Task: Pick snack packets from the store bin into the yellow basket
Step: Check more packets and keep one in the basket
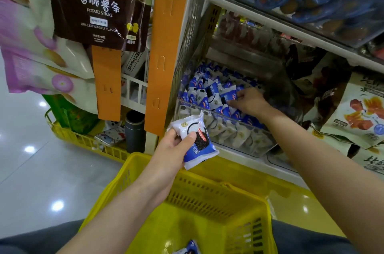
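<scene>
Head view: to the left of the store bin (239, 139), just before its front corner, the left hand (172, 147) holds one blue-and-white snack packet (197, 141). The thumb lies across the packet's face and the other fingers are curled behind it, so most of the packet stands out above and to the right of the fingers. Below the bin stands the yellow basket (228, 197), and a second packet (190, 248) lies on its floor. Inside the bin, the right hand (250, 102) rests on the pile of packets (207, 89). Its fingers are bent downward and the tips touch a packet of the pile; whether they grip it, I cannot tell.
</scene>
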`<state>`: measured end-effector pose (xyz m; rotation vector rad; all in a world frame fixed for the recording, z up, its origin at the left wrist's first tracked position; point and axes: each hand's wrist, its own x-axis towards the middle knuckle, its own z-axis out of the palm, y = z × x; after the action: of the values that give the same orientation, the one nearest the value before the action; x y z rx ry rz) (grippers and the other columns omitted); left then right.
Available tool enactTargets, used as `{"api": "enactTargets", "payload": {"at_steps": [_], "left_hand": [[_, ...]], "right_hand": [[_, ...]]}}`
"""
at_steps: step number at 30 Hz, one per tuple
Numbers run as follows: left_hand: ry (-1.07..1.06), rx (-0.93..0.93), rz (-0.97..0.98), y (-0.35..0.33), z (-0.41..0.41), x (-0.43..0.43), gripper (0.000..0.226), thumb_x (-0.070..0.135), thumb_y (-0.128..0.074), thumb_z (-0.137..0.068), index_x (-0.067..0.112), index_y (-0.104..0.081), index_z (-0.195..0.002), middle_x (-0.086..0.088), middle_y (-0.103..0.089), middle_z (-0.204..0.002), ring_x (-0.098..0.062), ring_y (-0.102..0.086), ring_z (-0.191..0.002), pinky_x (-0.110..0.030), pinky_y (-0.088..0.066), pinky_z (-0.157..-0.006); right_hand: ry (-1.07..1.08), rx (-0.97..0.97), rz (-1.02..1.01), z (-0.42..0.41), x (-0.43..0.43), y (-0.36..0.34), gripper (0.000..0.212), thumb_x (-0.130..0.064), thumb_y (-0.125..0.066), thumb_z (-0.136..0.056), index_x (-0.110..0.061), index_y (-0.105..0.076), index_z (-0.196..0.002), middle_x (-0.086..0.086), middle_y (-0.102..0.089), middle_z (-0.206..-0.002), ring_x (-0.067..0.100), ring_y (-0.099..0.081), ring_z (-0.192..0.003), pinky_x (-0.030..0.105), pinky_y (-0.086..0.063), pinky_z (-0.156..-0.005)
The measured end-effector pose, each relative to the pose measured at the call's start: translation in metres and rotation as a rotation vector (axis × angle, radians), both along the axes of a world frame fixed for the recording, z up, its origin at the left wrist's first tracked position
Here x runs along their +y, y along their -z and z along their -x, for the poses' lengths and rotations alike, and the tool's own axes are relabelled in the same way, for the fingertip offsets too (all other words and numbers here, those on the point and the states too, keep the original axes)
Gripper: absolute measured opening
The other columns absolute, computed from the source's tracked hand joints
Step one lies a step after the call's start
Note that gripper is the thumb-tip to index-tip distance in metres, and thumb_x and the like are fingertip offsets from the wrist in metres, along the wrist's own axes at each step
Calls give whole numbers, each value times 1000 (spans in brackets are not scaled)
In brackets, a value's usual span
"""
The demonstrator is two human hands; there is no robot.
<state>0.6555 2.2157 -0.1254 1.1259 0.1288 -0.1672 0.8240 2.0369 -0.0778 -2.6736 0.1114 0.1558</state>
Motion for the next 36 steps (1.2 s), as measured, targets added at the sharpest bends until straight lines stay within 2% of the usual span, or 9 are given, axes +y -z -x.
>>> {"api": "enactTargets", "payload": {"at_steps": [5, 9, 14, 16, 18, 20, 27, 30, 36], "left_hand": [[16, -15, -18, -4, -2, 0, 25, 23, -50, -93, 30, -55, -116, 5, -67, -112, -7, -65, -100, -35, -53, -90], [24, -33, -13, -3, -2, 0, 19, 23, -50, -93, 35, -55, -106, 8, -66, -110, -4, -66, -97, -30, -55, -85], [35, -31, -22, -1, -2, 0, 17, 23, -50, -92, 36, -55, -104, 10, -67, -108, -3, -66, -94, -26, -56, -81], [48, -28, -22, -1, -2, -1, 17, 23, -50, -93, 37, -54, -102, 12, -67, -105, -1, -66, -93, -24, -56, -80], [60, -22, -28, -1, -2, -2, 18, 23, -50, -93, 37, -54, -102, 14, -67, -103, 0, -66, -92, -22, -56, -78], [66, -12, -38, -1, -2, -3, 18, 23, -50, -93, 38, -54, -102, 14, -67, -104, 1, -66, -92, -21, -56, -77], [48, 74, -29, 1, 0, -8, 17, 25, -49, -94, 26, -56, -110, 12, -71, -98, -3, -68, -89, -33, -52, -89], [67, 84, -44, 4, 2, -11, 15, 29, -46, -95, 23, -58, -103, 14, -73, -88, -3, -68, -86, -39, -49, -93], [131, -9, -158, 12, 8, -18, 17, 27, -47, -95, 16, -56, -104, 1, -71, -100, -10, -67, -94, -36, -51, -89]], "right_hand": [[-26, -49, -86, -9, 17, 0, 35, -33, -66, -84, 3, -64, -84, 22, -61, -76, 27, -56, -65, 41, -47, -72], [-35, -49, -92, -14, 25, 4, 39, -39, -66, -82, -14, -48, -59, 4, -47, -59, 13, -44, -53, 27, -35, -55], [-53, 130, 108, -17, 27, -4, 51, -45, -63, -83, -15, -32, -56, 3, -37, -58, 14, -38, -52, 30, -37, -60], [-62, 101, 123, -15, 29, -2, 50, -45, -62, -83, -9, -41, -55, 8, -43, -58, 18, -42, -52, 31, -37, -59], [-65, 2, 85, -13, 29, 3, 51, -42, -62, -84, 9, -64, -80, 26, -64, -85, 35, -61, -79, 40, -49, -77], [-31, -67, 9, -9, 28, 4, 56, -41, -61, -86, 12, -62, -104, 29, -63, -109, 39, -60, -100, 44, -48, -87], [-154, -520, -217, 47, 32, -17, 21, -32, -48, -95, -19, -59, -108, -18, -55, -84, -1, -53, -80, 7, -38, -67], [-311, -669, -363, 101, 35, -15, 9, -23, -50, -94, -24, -57, -100, -16, -58, -81, 1, -54, -73, 6, -40, -63], [-282, -407, -457, 162, 28, 28, 24, -31, -53, -91, -29, -46, -114, -13, -52, -102, 0, -53, -86, 12, -45, -74]]}}
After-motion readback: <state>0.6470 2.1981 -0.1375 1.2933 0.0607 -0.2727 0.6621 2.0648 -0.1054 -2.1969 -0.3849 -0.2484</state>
